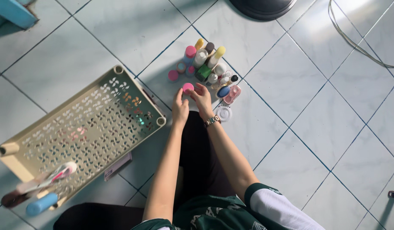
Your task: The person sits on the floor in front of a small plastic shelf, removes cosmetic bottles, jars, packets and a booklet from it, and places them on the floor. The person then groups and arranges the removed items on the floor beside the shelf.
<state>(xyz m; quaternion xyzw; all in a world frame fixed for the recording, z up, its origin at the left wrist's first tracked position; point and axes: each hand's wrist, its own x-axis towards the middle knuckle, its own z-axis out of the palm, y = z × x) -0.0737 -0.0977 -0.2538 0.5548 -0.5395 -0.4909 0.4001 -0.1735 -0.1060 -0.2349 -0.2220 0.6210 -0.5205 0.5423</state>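
Your green-and-white sleeves sit closest to the lens, and from them both bare forearms run forward over your dark-clad legs to the tiled floor [316, 110]. Your left hand [180, 108] and your right hand [202, 99], the right with a metal watch [212, 120] at its wrist, meet at a small round pink-lidded jar [188, 87]; the fingertips of both hands pinch it from either side, fingers curled rather than spread. You see one such jar in your grip: low, circular, with a bright pink top facing up, held just above the floor at the near edge of a cluster of small bottles [205, 64]. That cluster holds roughly a dozen and a half pieces, too crowded for an exact count: a tall pink-capped bottle, two yellow-capped ones, a green box, several white-capped tubes, two more pink lids lying to the left, a blue oval case, a pink contact-lens-style case [232, 94] and one clear round lid [223, 113] beside your right wrist. One cream perforated plastic shelf [86, 127] lies to your left, with two tubes, blue and pink-tipped, at its near corner.
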